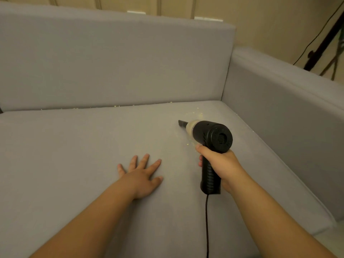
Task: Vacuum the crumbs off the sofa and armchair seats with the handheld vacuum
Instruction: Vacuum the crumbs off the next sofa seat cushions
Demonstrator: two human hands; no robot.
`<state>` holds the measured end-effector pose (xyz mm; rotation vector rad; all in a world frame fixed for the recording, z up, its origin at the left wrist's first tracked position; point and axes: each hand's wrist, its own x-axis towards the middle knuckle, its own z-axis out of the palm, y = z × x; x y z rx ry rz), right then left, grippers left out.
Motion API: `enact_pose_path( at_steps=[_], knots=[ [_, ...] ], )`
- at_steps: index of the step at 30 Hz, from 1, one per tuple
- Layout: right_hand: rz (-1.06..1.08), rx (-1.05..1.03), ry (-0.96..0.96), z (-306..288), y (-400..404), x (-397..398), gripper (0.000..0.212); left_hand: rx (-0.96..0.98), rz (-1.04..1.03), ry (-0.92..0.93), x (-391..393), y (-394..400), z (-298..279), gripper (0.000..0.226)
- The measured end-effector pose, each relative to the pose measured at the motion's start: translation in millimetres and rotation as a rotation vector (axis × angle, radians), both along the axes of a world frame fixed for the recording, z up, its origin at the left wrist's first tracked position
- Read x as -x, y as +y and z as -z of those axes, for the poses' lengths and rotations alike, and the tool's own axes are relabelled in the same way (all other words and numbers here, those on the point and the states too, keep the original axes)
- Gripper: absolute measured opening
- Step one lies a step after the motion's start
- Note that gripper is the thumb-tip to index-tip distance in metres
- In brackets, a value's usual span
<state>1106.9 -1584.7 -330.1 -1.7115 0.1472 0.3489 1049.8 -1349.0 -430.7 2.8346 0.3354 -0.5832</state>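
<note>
Behind the grey upholstery we see a cream wall point(260, 21) with vertical panel mouldings along its top stretch. Two small white fittings point(208, 19) show just above the backrest's upper edge, though we cannot tell what they are. At the far right we make out a dark tripod stand point(323, 45), tilted, with a thin black cable point(314, 39) hanging beside it against the wall.

No readable text, label, brand or number anywhere; handheld vacuum point(212, 135) shows faint moulded marks on round rear cap, too blurred to read; sofa seat point(93, 146) fabric plain, no tag showing
</note>
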Motion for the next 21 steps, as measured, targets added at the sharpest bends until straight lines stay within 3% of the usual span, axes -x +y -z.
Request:
enact_pose_path(
  at_steps=[4, 12, 16, 21],
  knots=[
    [-0.048, 0.048, -0.010, -8.8, -16.1, 12.2, 0.023, -0.042, 0.016, 0.025, 1.0, -2.5, -4.7, 0.070],
    [-0.150, 0.341, -0.124, -27.1, -56.5, 48.3, 0.019, -0.051, 0.022, 0.060, 18.2, -10.7, -10.0, 0.070],
    [0.011, 0.245, -0.191, -34.8, -68.0, 58.7, 0.017, -0.001, -0.025, 0.062, 22.6, -22.3, -23.7, 0.070],
    [0.025, 0.132, -0.077, -37.2, -79.6, 60.9, 0.019, -0.006, 0.030, 0.064, 19.6, -44.0, -25.6, 0.069]
  ],
)
